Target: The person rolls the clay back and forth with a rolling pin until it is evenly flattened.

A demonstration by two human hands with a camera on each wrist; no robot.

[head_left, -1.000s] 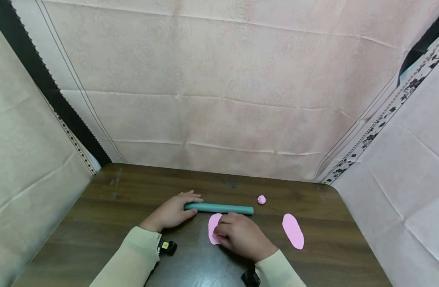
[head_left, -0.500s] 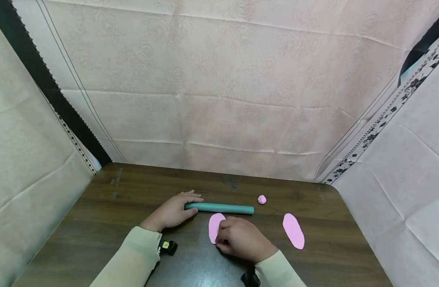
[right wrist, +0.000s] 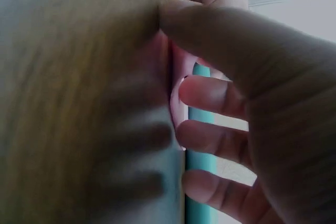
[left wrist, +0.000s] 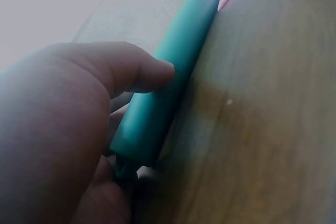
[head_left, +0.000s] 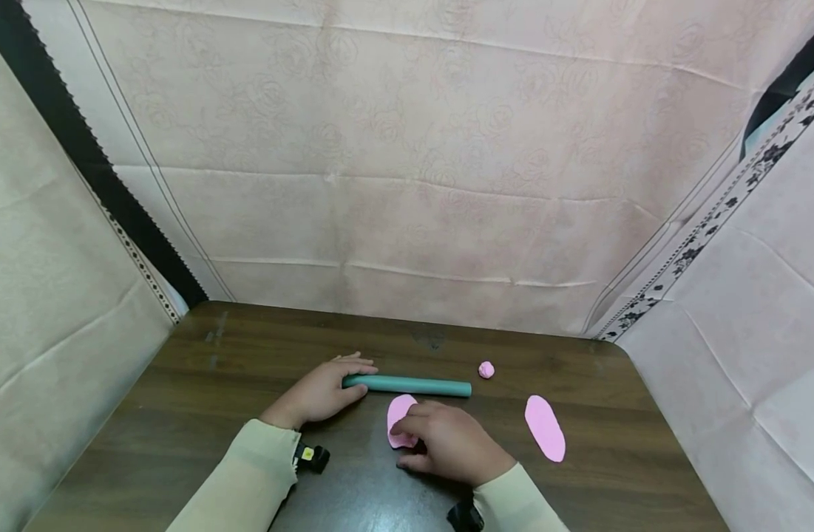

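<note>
While I watch this station remotely, I log the following, with the change entered first.

Item, right hand [head_left: 446, 443]: thumb now parted from the fingers, where half a second ago they sat closer together; a moderate gap, nothing pinched that I can see. Its fingertips touch the near part of the flat pink elongated oval of clay-like sheet [head_left: 397, 417], whose near end now shows a little farther from me. Whether that end is lifted or folded, I cannot tell (my right wrist view is murky there). I judge the near end is being worked, and the handling of it unfinished.

Item, left hand [head_left: 320, 391]: unmoved, thumb on the near side and fingers beyond, holding the left end of the smooth teal cylindrical rod [head_left: 413, 386].

Orientation: the oval lies on the dark brown wood-grain table [head_left: 353, 491], just on the near side of the rod, long axis running away from me. The rod lies crosswise, right end slightly nearer.

Also listed: a second flat pink oval [head_left: 545, 428], well apart to the right, its far end leaning left; one small pink crumpled ball [head_left: 486, 369], beyond the rod's right end.
</note>
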